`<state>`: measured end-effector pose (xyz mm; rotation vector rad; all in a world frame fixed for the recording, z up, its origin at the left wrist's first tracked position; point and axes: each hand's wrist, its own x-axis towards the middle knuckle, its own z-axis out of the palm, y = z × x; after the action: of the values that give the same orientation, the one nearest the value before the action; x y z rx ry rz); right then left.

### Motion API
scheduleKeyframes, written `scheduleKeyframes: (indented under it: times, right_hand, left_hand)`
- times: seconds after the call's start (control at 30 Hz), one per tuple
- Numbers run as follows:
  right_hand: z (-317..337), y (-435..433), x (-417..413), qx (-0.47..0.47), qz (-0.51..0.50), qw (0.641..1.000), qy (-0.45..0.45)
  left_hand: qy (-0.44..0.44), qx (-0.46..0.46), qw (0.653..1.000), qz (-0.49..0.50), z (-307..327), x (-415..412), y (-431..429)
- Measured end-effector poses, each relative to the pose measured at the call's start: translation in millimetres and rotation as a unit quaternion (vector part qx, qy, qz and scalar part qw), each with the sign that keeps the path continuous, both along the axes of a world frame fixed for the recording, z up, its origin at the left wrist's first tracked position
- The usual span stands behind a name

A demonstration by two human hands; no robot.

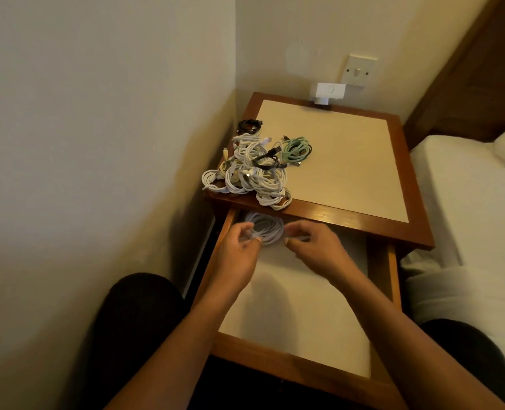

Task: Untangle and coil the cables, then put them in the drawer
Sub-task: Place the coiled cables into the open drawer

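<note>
Coiled white cable [267, 227] sits at the drawer [289, 366] back, left grip [239, 247] pinching it, right grip [313, 245] curled alongside, hold unclear.

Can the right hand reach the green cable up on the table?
Probably yes. The right hand is in the open drawer at the white coil; the green cable lies at the pile's right edge on the tabletop. The hand only has to lift over the table's front edge.

- Worktop [328, 216]: glossy varnished wood frame, matt cream inset.
- Drawer [274, 358]: same wood, matt pale lining.
- Cables [254, 173]: smooth plastic sheathing.
- Bed [467, 196]: white cloth.
</note>
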<state>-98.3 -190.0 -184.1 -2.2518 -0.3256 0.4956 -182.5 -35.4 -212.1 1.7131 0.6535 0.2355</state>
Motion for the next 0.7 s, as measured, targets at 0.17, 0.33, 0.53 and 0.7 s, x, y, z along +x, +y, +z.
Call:
scheduleKeyframes:
  times: [0.17, 0.33, 0.53, 0.7]
  right_hand:
    - [73, 18, 21, 0.017, 0.029, 0.991, -0.133]
    - [101, 70, 62, -0.035, 0.078, 0.963, -0.256]
    - [92, 131, 103, -0.246, 0.151, 0.913, -0.287]
    - [82, 139, 111, -0.243, 0.153, 0.928, -0.236]
  left_hand:
    - [-0.052, 0.096, 0.994, 0.026, 18, -9, 24]
    - [-0.015, 0.253, 0.967, 0.022, 8, -8, 51]
    - [0.081, 0.272, 0.957, -0.052, -12, -8, 57]
    - [0.071, 0.252, 0.965, -0.024, -12, -12, 60]
